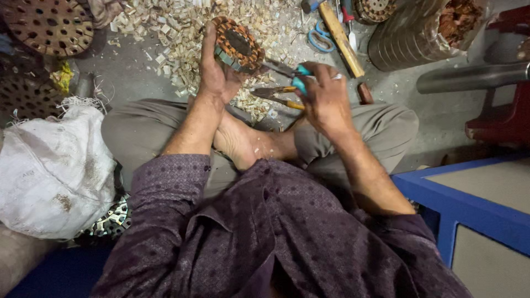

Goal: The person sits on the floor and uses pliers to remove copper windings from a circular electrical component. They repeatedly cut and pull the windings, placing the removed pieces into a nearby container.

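Head view: the left hand (216, 74) gripped a round copper-wound stator (237, 44) by its lower rim, tilted. The right hand (326, 96) was clenched on teal-handled pliers (284, 70) — tips touching the stator's right edge. Just beyond both grips, pale paper scraps (182, 33) littered the floor (130, 74); blue scissors (320, 36) lay near.

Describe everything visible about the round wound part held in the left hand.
The motor stator is a round ring with orange-brown copper-looking windings around a dark centre and greenish-grey metal showing at its lower edge. It is tilted on edge, gripped by the left hand, above a heap of pale scraps on the floor. The tip of the teal-handled pliers, held in the right hand, meets its right side.
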